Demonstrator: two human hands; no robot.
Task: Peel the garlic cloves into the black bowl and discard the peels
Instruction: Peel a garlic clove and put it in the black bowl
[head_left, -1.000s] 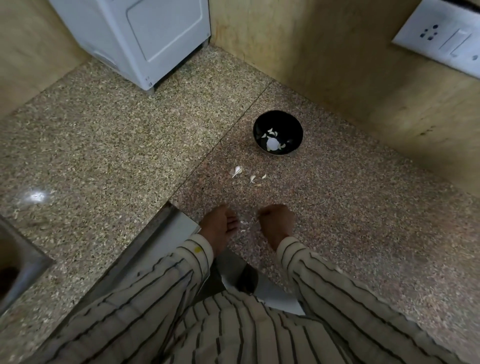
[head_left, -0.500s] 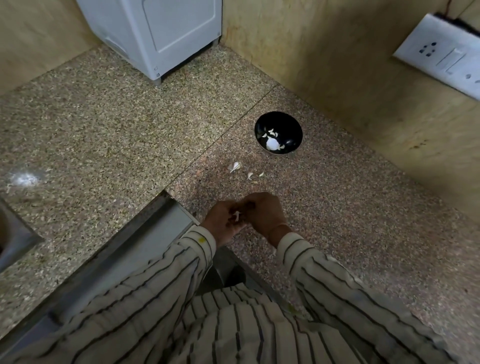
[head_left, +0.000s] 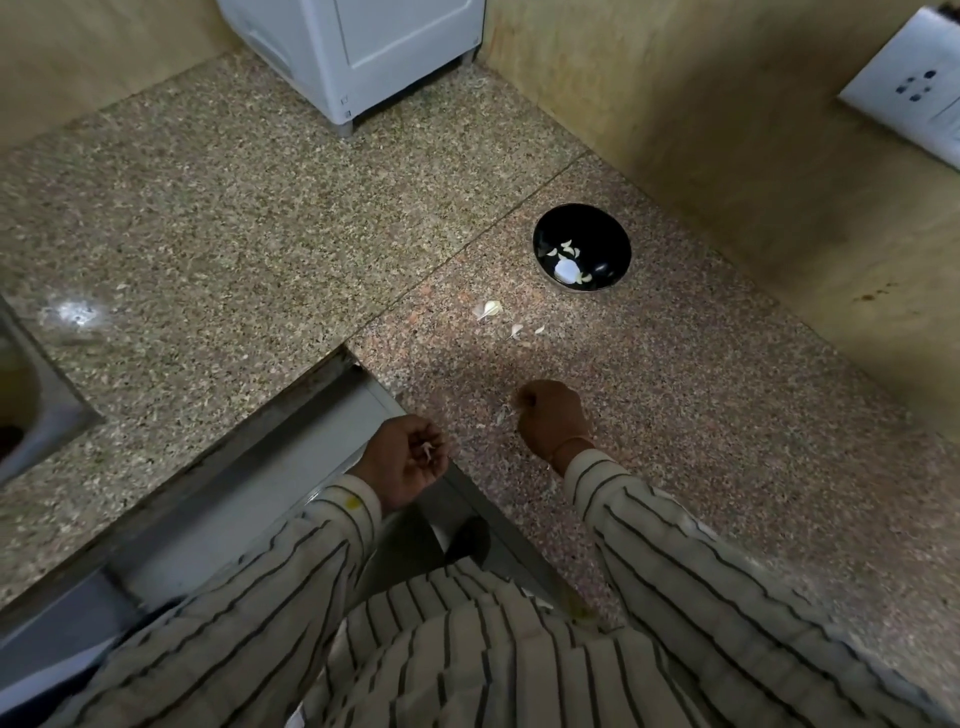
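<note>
Hands have parted: left hand (head_left: 410, 460) fingers cup pale peel (head_left: 427, 451); right hand (head_left: 551, 422) fisted.

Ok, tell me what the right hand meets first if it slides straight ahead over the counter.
Probably the loose garlic bits on the counter, with the black bowl beyond; the right hand points roughly there, depth unclear.

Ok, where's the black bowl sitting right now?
In the head view the black bowl sits on the counter near the right-hand wall, beyond the right hand, with loose garlic pieces just in front of it.

Right hand (head_left: 553, 423) grip contents — hidden.
</note>
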